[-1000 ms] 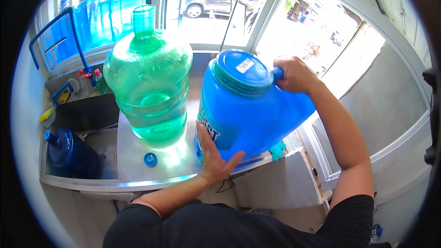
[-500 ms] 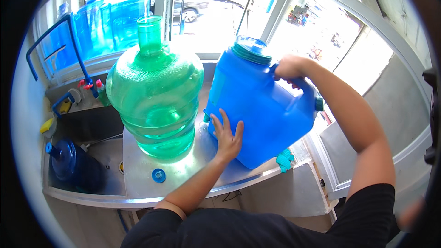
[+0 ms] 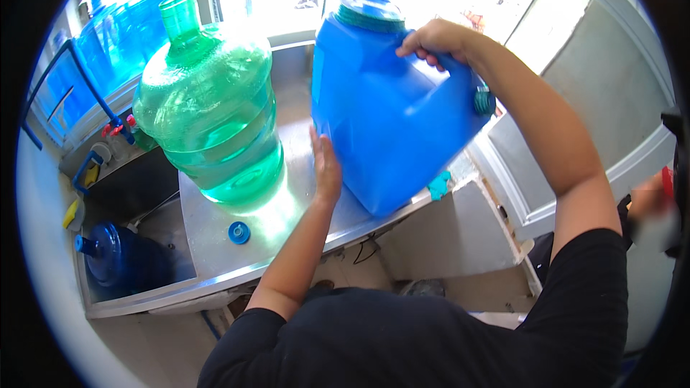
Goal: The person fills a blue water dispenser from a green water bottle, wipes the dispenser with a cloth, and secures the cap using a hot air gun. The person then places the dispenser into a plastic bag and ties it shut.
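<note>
A large blue water container (image 3: 395,115) with a wide ridged neck and a side spout stands tilted on the steel counter (image 3: 208,237). My right hand (image 3: 438,42) is wrapped round its handle at the upper right. Against the container's left side lies my left hand (image 3: 327,165), fingers stretched out and gripping nothing. To the left stands a big green water bottle (image 3: 208,115), uncapped and partly filled with clear liquid. A round blue cap (image 3: 238,233) lies on the counter in front of the green bottle.
A steel sink (image 3: 162,226) at the left holds a dark blue bottle (image 3: 122,255). Blue pipes (image 3: 93,75) with red valves rise behind it. A teal cloth (image 3: 439,185) lies by the counter's right edge. Part of another person (image 3: 650,205) shows blurred at the far right.
The view has shifted, so the counter sits differently in the picture. My left hand has gone from spread on the container's front to flat along its left side. The right hand keeps the handle.
</note>
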A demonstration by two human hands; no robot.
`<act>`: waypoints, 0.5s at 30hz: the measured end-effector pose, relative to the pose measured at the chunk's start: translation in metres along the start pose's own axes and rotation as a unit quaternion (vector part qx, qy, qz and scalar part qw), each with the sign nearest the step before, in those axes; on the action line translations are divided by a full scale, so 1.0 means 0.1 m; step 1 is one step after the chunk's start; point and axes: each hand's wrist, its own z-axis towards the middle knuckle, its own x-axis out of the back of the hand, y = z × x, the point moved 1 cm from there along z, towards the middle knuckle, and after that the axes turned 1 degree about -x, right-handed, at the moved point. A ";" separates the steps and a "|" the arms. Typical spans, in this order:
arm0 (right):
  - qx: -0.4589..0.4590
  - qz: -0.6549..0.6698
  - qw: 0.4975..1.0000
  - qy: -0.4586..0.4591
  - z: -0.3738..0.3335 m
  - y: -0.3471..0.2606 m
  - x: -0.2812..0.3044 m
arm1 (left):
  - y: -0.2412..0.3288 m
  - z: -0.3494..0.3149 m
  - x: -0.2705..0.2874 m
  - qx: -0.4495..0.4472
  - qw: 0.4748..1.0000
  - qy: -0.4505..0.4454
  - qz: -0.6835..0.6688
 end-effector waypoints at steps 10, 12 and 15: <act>0.056 -0.014 0.997 0.057 -0.78 0.38 0.15 | -0.57 0.23 0.13 0.302 0.910 -0.076 -0.273; 0.067 0.008 0.997 0.049 -1.12 0.52 0.19 | -0.46 0.31 0.11 0.286 0.899 -0.123 -0.308; 0.099 0.125 0.987 -0.007 -1.70 0.84 0.13 | -0.26 0.32 0.01 0.241 0.901 -0.144 -0.330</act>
